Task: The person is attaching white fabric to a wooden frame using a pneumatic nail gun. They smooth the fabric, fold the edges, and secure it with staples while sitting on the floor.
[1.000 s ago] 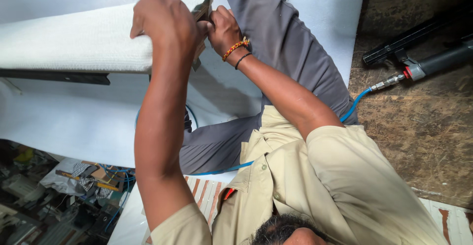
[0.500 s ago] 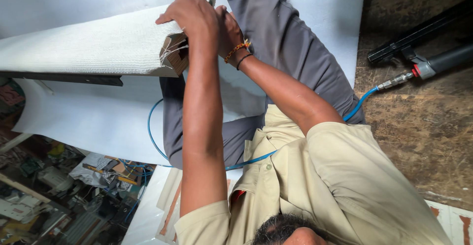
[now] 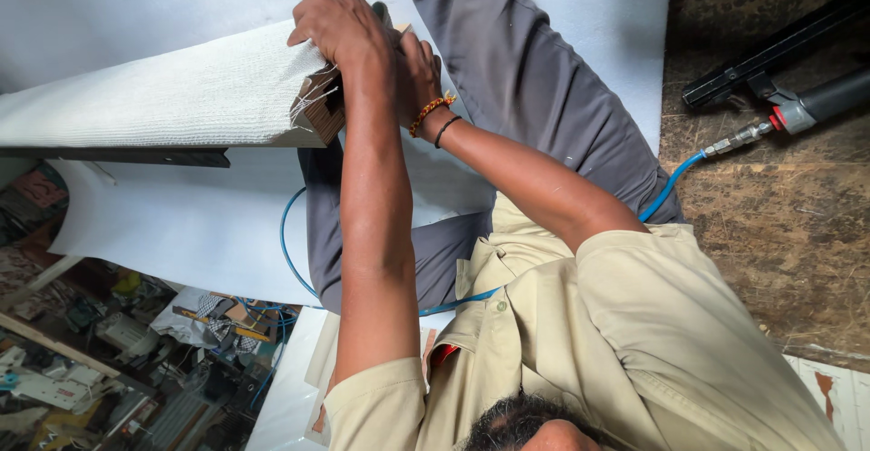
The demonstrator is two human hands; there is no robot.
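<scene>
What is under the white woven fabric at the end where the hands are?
A dark wooden block end shows beneath the white woven fabric, with loose threads over it. The left hand presses on top. The remaining wood is covered.

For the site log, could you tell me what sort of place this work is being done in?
Probably a small upholstery or furniture workshop. White woven fabric is wrapped over a wooden frame end, a pneumatic tool with a blue air hose lies on the worn floor, and cluttered tools and scraps sit nearby.
</scene>
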